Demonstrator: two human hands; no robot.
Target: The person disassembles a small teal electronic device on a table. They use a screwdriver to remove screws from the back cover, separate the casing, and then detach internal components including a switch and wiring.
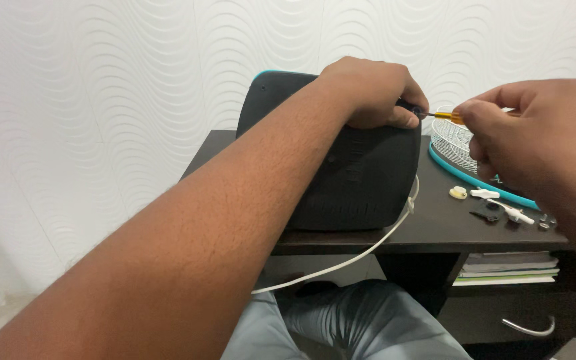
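Left hand (373,92) clamps the black housing's (355,170) upper corner on the desk (435,223); right hand (535,143), just beside, pinches a thin screwdriver (445,116). Housing appears rigid, bulky, best held at its edges.

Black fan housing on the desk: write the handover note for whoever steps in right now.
Left hand grips the top right corner of the black fan housing, upright on the dark desk. Right hand holds an orange-handled screwdriver, tip at that corner. Done: white grille with teal rim lies behind on the right; small white and black loose parts lie beside it. Left: the corner screw; other fasteners cannot be seen. White cord hangs off the front.
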